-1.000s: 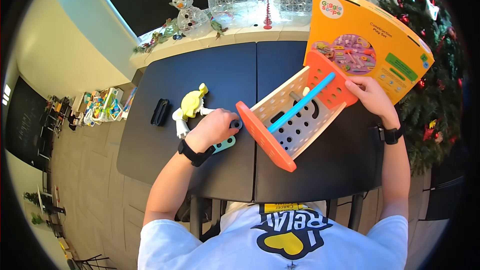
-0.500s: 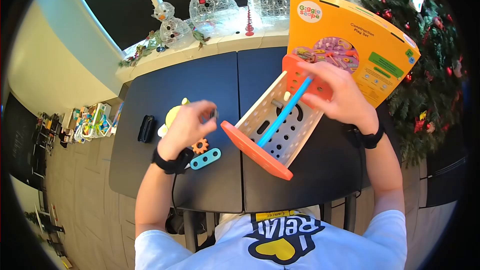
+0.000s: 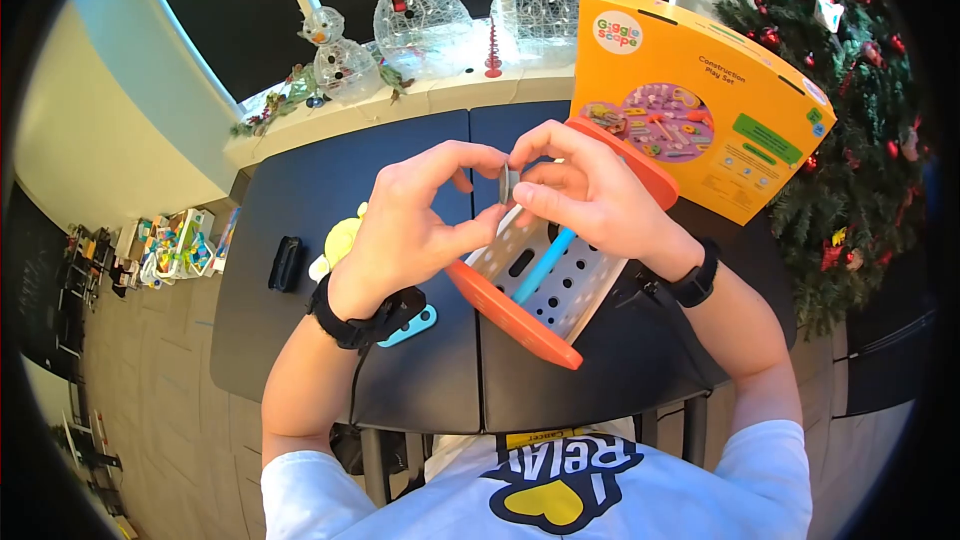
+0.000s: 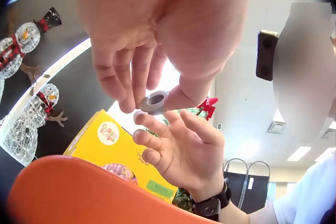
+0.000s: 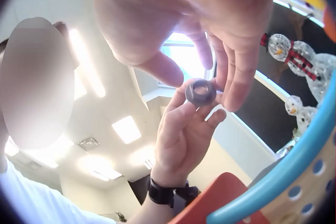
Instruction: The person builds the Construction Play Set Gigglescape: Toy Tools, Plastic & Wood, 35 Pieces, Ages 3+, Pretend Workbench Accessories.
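Above the toy toolbox, my left hand [image 3: 405, 215] pinches a small grey toy nut [image 3: 507, 186] by its edges between thumb and fingertips. In the right wrist view the nut [image 5: 195, 99] shows its round hole. My right hand [image 3: 595, 200] is raised beside it, thumb and fingers spread around the nut, fingertips close to it. Beneath both hands, the toolbox stands tilted across the table, with an orange end panel [image 3: 515, 318], pale perforated sides and a blue rod handle [image 3: 543, 268]. The hands cover part of its far end.
A turquoise strip with holes [image 3: 412, 325] lies left of the toolbox, partly under my left wrist. Behind that hand is a yellow toy piece [image 3: 341, 238], with a black case [image 3: 286, 263] farther left. A large yellow box [image 3: 720, 110] stands at the back right.
My left hand has lifted the nut from the left of the table and carried it right, over the toolbox. My right hand has left the toolbox's orange end and moved in to meet it.
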Demonstrator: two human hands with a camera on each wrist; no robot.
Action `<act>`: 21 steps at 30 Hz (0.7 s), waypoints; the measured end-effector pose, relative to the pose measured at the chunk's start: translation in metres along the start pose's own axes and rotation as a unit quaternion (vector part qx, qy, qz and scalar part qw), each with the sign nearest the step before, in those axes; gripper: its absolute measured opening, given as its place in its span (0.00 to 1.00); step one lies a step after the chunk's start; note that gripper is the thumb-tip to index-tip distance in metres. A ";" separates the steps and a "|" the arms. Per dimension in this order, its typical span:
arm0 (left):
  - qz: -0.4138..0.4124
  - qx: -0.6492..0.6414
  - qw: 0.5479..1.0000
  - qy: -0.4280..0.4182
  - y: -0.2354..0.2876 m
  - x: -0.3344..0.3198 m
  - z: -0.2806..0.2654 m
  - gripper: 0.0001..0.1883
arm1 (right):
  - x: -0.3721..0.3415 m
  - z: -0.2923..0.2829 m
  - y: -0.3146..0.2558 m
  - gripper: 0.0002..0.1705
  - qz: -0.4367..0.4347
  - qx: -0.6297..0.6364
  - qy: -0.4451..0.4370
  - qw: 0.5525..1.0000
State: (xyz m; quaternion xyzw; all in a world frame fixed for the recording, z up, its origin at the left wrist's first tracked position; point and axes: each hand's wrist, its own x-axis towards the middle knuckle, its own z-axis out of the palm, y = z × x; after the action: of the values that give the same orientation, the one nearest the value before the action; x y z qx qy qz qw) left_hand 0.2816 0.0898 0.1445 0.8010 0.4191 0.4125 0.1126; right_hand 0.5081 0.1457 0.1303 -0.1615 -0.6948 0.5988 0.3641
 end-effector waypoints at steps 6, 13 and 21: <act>0.040 0.006 0.999 0.025 -0.014 0.006 0.012 0.21 | 0.000 -0.005 0.009 0.14 0.048 0.019 0.025 0.998; -0.204 -0.079 0.970 -0.102 -0.047 -0.011 -0.005 0.18 | -0.029 -0.028 0.010 0.16 0.084 0.031 0.119 0.989; -0.333 -0.130 0.909 -0.214 -0.026 -0.039 0.001 0.16 | -0.055 -0.067 0.011 0.14 0.237 -0.071 0.032 0.968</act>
State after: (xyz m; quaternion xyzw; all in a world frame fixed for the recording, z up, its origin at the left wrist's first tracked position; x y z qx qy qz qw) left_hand 0.2556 0.0765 0.1084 0.6626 0.5699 0.2209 0.4329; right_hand 0.5906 0.1596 0.1040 -0.3663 -0.6654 0.6116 0.2213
